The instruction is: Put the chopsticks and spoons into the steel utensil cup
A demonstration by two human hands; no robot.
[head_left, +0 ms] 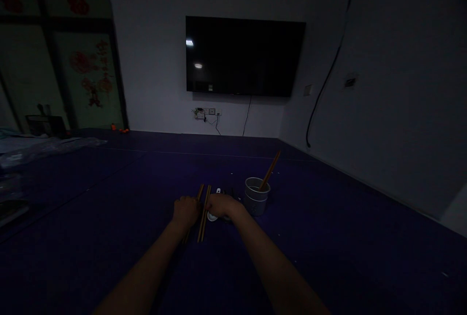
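Note:
My left hand [187, 210] is closed around a pair of wooden chopsticks [200, 192], whose ends show above and below the fist. Just to its right, a second pair of chopsticks [203, 220] lies side by side, slightly slanted. My right hand [221, 205] is curled, its fingertips pinching this second pair at the middle. Under and beside the right hand is a white spoon [212, 217], partly covered. Some dark utensils lie behind that hand, too dim to name. A grey metal cup [256, 198] stands upright to the right, with chopsticks [270, 170] leaning out of it.
The work surface is a broad dark blue tabletop [146, 179] with small white specks. Clear plastic wrapping [47, 149] lies at the far left. A television [244, 57] hangs on the wall ahead, and a black cable [330, 69] runs down the right wall. The light is dim.

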